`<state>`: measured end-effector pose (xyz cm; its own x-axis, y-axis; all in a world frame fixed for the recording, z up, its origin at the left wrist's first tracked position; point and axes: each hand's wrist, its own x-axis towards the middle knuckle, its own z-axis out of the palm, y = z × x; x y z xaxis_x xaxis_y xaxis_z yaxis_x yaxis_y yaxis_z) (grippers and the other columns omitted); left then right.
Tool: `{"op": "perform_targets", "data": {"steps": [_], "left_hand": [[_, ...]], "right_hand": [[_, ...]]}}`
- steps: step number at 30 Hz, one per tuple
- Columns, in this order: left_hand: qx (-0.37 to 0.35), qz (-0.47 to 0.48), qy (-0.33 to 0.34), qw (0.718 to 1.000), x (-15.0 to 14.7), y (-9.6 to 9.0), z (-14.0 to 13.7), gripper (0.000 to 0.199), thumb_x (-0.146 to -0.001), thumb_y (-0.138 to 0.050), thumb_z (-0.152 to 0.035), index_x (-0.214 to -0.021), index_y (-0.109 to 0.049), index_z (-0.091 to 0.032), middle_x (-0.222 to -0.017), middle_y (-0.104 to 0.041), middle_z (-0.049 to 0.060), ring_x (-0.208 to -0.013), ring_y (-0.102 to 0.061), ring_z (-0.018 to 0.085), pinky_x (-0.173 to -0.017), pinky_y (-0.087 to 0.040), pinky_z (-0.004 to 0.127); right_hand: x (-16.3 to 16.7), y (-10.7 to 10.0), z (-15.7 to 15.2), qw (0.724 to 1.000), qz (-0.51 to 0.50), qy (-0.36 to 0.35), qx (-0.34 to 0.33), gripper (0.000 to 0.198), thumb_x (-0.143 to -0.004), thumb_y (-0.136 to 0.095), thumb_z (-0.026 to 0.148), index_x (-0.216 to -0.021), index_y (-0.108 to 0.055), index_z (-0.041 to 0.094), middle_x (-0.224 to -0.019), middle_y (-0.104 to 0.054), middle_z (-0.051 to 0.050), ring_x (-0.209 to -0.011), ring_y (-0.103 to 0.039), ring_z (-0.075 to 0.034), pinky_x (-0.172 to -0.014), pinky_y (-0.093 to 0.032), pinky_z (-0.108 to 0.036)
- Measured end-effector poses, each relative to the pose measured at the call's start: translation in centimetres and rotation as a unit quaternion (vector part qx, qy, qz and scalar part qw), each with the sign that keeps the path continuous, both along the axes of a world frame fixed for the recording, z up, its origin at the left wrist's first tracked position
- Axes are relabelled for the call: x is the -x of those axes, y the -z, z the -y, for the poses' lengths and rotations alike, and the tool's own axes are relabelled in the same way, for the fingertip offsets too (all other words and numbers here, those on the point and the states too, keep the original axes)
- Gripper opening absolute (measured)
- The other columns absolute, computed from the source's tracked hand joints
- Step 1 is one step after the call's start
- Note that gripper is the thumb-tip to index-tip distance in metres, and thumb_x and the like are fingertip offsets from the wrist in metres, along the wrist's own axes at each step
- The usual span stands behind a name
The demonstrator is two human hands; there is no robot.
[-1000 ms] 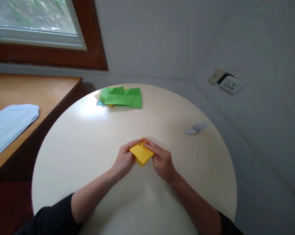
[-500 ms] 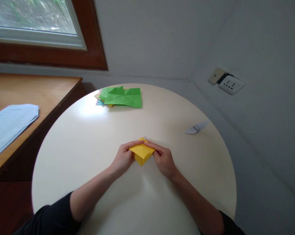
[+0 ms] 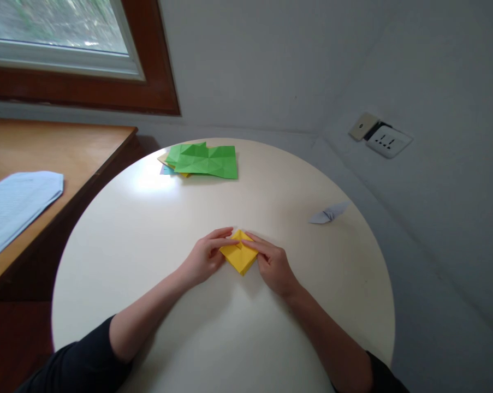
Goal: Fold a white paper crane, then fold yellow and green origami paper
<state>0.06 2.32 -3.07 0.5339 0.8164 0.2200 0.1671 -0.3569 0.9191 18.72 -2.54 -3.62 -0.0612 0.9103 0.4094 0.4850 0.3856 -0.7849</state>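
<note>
A yellow folded paper (image 3: 241, 260), diamond-shaped with one corner toward me, is between my hands over the middle of the table. My left hand (image 3: 205, 255) grips its left side, index finger lying across the top face and thumb at the edge. From the right, my right hand (image 3: 274, 264) pinches the opposite side, its fingertips also resting on the upper face. The fingertips of both hands come close together near the paper's centre. Whatever lies under the paper is hidden.
Creased green paper (image 3: 207, 162) lies on other coloured sheets at the back of the round white table (image 3: 148, 229). A folded white paper piece (image 3: 328, 213) is at the right. Left of the table, a wooden desk (image 3: 86, 144) bears pale folded papers (image 3: 23, 204). A wall socket (image 3: 388, 141) is at right.
The yellow paper has flattened from a raised, opened shape into a flatter diamond and shifted slightly right. My left hand's fingers have spread apart a little; the right hand has hardly moved.
</note>
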Motion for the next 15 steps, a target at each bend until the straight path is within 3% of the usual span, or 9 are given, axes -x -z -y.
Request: {"op": "perform_targets", "data": {"steps": [4,7,11,15], "left_hand": [[-0.175,-0.097,0.03,0.979,0.4,0.5,-0.1,0.043,-0.078,-0.043,-0.006,-0.114,-0.062,-0.022,-0.132,-0.051,0.008,-0.118,-0.051,0.021,-0.099,-0.043,0.039],[-0.258,-0.16,0.055,0.951,0.4,1.0,-0.3,0.049,-0.079,-0.038,-0.002,-0.121,-0.055,-0.021,-0.129,-0.054,0.007,-0.122,-0.047,0.019,-0.107,-0.033,0.044],[-0.295,-0.225,0.073,0.926,0.3,1.9,-0.3,0.047,-0.082,-0.037,-0.004,-0.125,-0.051,-0.017,-0.133,-0.049,0.011,-0.124,-0.044,0.02,-0.108,-0.03,0.046],[-0.3,-0.247,0.074,0.918,0.1,2.1,0.0,0.047,-0.084,-0.036,-0.005,-0.127,-0.048,-0.017,-0.135,-0.047,0.011,-0.126,-0.042,0.019,-0.107,-0.031,0.045]], "right_hand": [[-0.3,0.0,0.0,0.998,0.057,-0.003,-0.005,0.046,-0.077,-0.041,0.002,-0.109,-0.065,0.025,-0.124,-0.058,-0.003,-0.114,-0.055,-0.016,-0.1,-0.044,-0.033],[-0.7,0.1,-0.1,0.995,0.1,-0.02,0.005,0.045,-0.079,-0.041,0.003,-0.111,-0.064,0.025,-0.126,-0.057,-0.003,-0.117,-0.052,-0.016,-0.101,-0.043,-0.033],[-1.3,0.1,-0.4,0.981,0.184,-0.06,0.02,0.052,-0.077,-0.036,-0.001,-0.114,-0.061,0.024,-0.127,-0.055,-0.005,-0.121,-0.049,-0.017,-0.105,-0.036,-0.044],[-1.6,-0.3,-0.4,0.968,0.236,-0.079,0.007,0.054,-0.076,-0.036,-0.002,-0.119,-0.057,0.024,-0.128,-0.054,-0.007,-0.121,-0.048,-0.02,-0.105,-0.029,-0.055]]}}
